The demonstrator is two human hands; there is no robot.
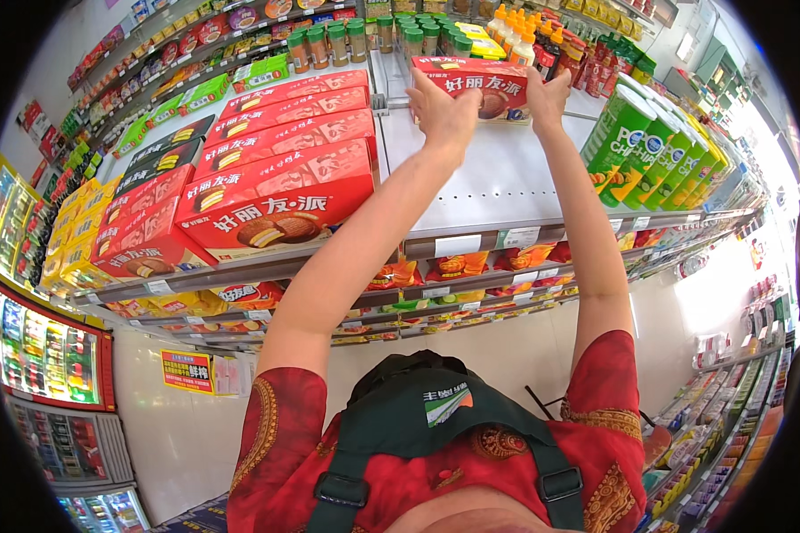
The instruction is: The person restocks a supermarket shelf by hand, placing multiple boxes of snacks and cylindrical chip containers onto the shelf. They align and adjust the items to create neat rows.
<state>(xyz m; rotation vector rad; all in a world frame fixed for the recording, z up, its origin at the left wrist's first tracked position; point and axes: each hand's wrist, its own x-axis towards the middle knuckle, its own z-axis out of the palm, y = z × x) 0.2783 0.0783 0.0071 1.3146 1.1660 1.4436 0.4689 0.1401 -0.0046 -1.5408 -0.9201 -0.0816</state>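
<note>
A red box of chocolate pies (505, 93) is between my two hands at the back part of the white top shelf (467, 173). My left hand (445, 110) lies against its left end, thumb across the front face. At the right end, my right hand (548, 96) grips the side, fingers partly hidden. Whether the box rests on the shelf or is slightly raised, I cannot tell. To the left, several larger red pie boxes (273, 193) stand in a row from front to back.
Green chip canisters (623, 140) stand at the right. Spice jars with green caps (337, 43) and orange-capped bottles (523, 50) line the back. Yellow boxes (83, 226) fill the left corner. Price tags (458, 245) run along the front edge, above lower shelves of snack bags (457, 265).
</note>
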